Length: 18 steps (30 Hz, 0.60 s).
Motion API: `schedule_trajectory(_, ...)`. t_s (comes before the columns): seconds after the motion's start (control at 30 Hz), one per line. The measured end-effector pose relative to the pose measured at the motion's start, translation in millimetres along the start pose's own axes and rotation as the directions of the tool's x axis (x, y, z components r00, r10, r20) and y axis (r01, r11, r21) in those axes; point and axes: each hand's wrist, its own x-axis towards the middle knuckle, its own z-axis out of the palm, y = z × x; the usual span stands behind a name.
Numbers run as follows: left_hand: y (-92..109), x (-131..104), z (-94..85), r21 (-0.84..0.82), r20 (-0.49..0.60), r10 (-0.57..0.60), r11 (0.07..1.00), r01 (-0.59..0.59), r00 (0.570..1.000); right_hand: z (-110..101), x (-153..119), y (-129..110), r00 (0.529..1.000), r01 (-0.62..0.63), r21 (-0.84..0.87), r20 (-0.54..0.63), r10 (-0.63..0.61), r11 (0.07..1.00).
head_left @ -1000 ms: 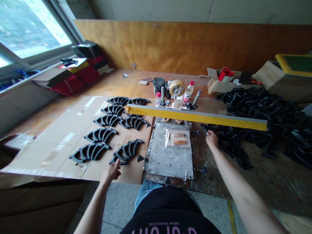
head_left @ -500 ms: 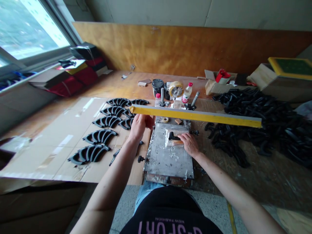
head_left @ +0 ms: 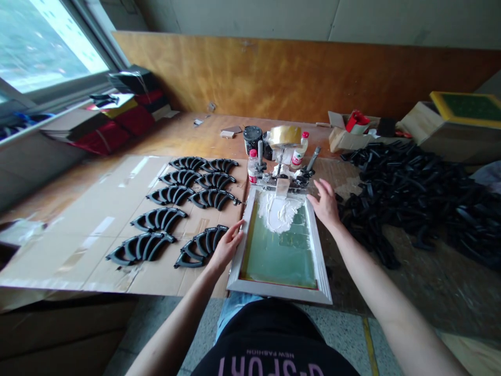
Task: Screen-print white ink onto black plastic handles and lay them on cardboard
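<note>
A screen-printing frame (head_left: 324, 284) with pale metal sides lies flat in front of me. Its green mesh (head_left: 277, 261) carries a patch of thick white paste (head_left: 278, 213) at the far end. My left hand (head_left: 227, 246) is beside the frame's left side, fingers stretched out, fingertips at its edge; whether they touch cannot be told. At the far right corner is my right hand (head_left: 325, 203), fingers apart and holding nothing. A small pale block (head_left: 282, 188) in a clamp stands over the paste. The metal plate and the black part on it are hidden under the frame.
Fans of curved black parts (head_left: 160, 194) lie in rows on cardboard (head_left: 90, 209) to the left. A large heap of black parts (head_left: 422, 193) is at right. Bottles (head_left: 300, 150), a black tub (head_left: 252, 140) and a tape roll (head_left: 285, 136) stand behind the frame.
The frame, raised and seen edge-on before, has come down flat over the plate. My right hand has left the black part and moved up and right; my left hand has come lower.
</note>
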Motion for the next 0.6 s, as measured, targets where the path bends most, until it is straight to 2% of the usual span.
schedule_trajectory(0.07, -23, 6, 2.1, 0.018, 0.006, -0.017, 1.000, 0.017, 1.000, 14, 17, -27, 0.990, 0.128, 0.015, 0.062, -0.129, 0.992)
schedule_trajectory(0.13, -36, 12, 3.5, 0.041, 0.001, -0.004, 0.999, 0.004, 1.000, 31, 26, -51, 0.959, 0.211, 0.001, 0.194, -0.208, 0.977)
schedule_trajectory(0.2, -41, 14, 3.8, 0.063, -0.002, 0.009, 0.998, -0.009, 1.000, 43, 25, -67, 0.914, 0.238, -0.032, 0.345, -0.213, 0.971)
schedule_trajectory(0.27, -41, 14, 3.5, 0.080, -0.003, 0.019, 0.997, -0.019, 1.000, 48, 13, -74, 0.868, 0.261, -0.049, 0.450, -0.212, 0.964)
schedule_trajectory(0.37, -38, 13, 3.7, 0.064, -0.010, 0.016, 0.998, -0.016, 1.000, 38, -16, -73, 0.789, 0.382, 0.057, 0.499, -0.358, 0.922)
schedule_trajectory(0.43, -37, 12, 4.2, 0.051, -0.017, 0.014, 0.999, -0.013, 1.000, 23, -30, -71, 0.700, 0.483, 0.188, 0.503, -0.506, 0.855)
schedule_trajectory(0.5, -37, 12, 4.6, 0.046, -0.015, 0.011, 0.999, -0.010, 1.000, 10, -34, -71, 0.613, 0.535, 0.295, 0.510, -0.604, 0.792)
schedule_trajectory(0.53, -37, 12, 4.5, 0.044, -0.013, 0.005, 0.999, -0.004, 1.000, 6, -32, -71, 0.588, 0.538, 0.322, 0.519, -0.621, 0.779)
schedule_trajectory(0.57, -37, 12, 4.4, 0.044, -0.012, -0.004, 0.999, 0.005, 1.000, 4, -29, -72, 0.584, 0.528, 0.329, 0.528, -0.616, 0.783)
schedule_trajectory(0.6, -36, 12, 4.0, 0.045, -0.013, -0.015, 0.999, 0.015, 1.000, 4, -26, -73, 0.607, 0.509, 0.313, 0.530, -0.592, 0.802)
